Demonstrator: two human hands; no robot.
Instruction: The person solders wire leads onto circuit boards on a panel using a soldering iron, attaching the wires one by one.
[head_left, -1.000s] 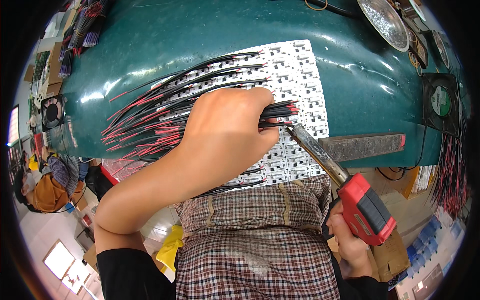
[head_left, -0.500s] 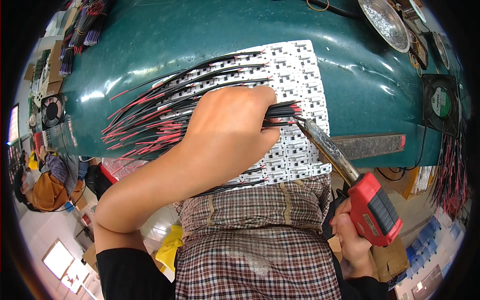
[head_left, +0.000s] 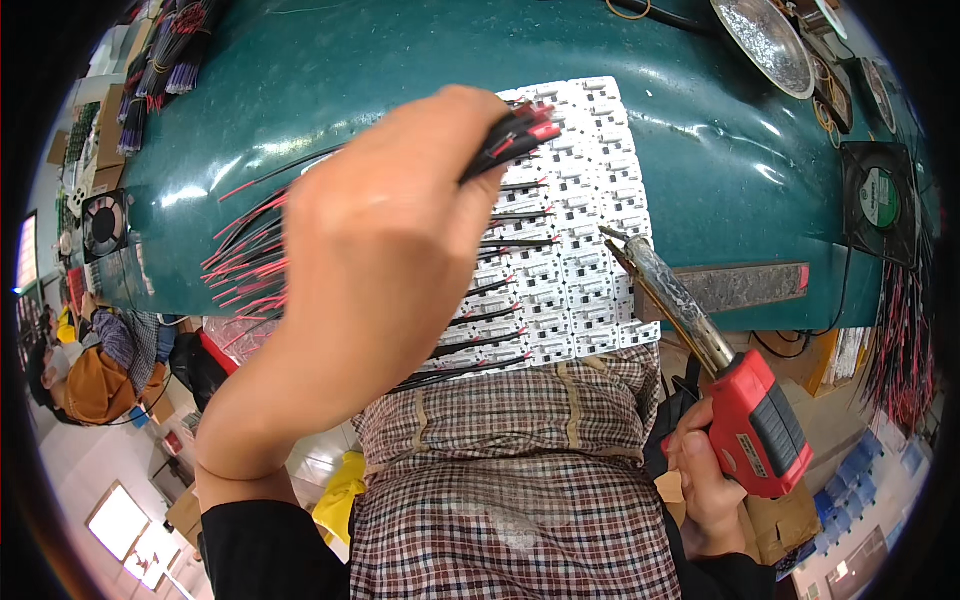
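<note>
My left hand [head_left: 400,200] is closed around a bundle of black and red wires [head_left: 512,142], raised over the far part of a white circuit board panel [head_left: 600,200]. Small components cover the panel in rows. Several black wires [head_left: 525,243] with red ends lie across it, and their other ends fan out to the left, partly hidden by my hand and forearm. On the right, my right hand [head_left: 705,475] grips the red handle of a soldering gun [head_left: 745,420]. Its tip points up and left, over the panel's right part.
A dark metal bar [head_left: 740,290] lies on the green table [head_left: 720,190] right of the panel. Small fans stand at the left [head_left: 104,225] and right [head_left: 880,200]. A round metal dish [head_left: 766,45] is at the far right, and wire bundles [head_left: 180,45] at the far left.
My left hand has lifted away from the soldering gun's tip and moved up and left with the wire bundle. Wires on the panel show where it was. The soldering gun has shifted slightly.
</note>
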